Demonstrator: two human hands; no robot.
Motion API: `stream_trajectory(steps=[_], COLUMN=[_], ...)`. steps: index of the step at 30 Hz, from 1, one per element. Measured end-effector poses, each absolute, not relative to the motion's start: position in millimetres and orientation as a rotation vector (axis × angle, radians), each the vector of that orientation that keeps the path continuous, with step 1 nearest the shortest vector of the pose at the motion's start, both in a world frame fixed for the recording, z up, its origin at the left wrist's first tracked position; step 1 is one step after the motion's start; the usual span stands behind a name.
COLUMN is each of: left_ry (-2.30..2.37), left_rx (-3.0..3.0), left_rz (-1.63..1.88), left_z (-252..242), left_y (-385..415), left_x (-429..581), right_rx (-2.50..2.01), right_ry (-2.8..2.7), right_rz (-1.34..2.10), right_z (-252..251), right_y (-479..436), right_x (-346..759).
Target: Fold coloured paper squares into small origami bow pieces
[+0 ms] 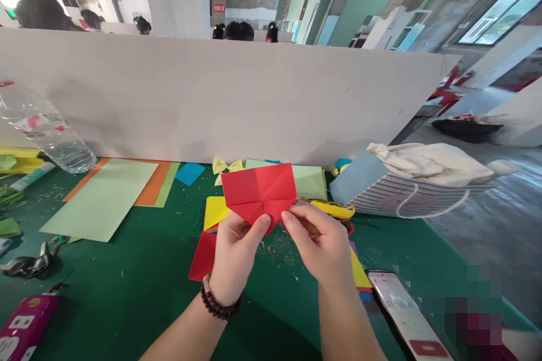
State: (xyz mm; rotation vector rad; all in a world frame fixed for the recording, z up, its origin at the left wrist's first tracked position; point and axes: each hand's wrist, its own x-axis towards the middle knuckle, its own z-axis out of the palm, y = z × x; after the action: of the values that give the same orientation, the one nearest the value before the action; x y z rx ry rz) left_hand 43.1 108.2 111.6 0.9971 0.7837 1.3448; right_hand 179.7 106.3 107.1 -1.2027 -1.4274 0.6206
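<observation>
The left hand (237, 256) and right hand (317, 245) are pinching a folded square of red origami paper (258, 194), their fingers (263, 222) pressing together and hiding its lower tip. A yellow paper sheet (215, 211) is lying just left of the fingers on the green-covered bench (271, 299), while a smartphone (402, 316) is sitting right of them, cut off by the lower edge.

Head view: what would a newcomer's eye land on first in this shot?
The folded red paper stands out first, held at centre between the left hand and the right hand. Sheets of coloured paper, such as the pale green sheet, lie on the green table surface to the left. At the table's right edge sits a striped bag, and a clear plastic bottle lies at upper left.
</observation>
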Motion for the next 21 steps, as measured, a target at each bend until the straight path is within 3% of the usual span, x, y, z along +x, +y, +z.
stream_trajectory(steps=[10,15,21], left_ry=[0.894,0.937,0.763], left_rx=[1.364,1.532,1.262], left_rz=[1.188,1.158,1.075], left_z=[104,107,105], left_y=[108,108,109], left_x=[35,36,43], right_rx=[-1.117,-1.135,-1.045], right_ry=[-1.285,-1.097,-0.893], right_rz=[1.061,1.032,1.063], right_z=[104,101,98], right_y=[110,113,116], right_x=[187,180,174])
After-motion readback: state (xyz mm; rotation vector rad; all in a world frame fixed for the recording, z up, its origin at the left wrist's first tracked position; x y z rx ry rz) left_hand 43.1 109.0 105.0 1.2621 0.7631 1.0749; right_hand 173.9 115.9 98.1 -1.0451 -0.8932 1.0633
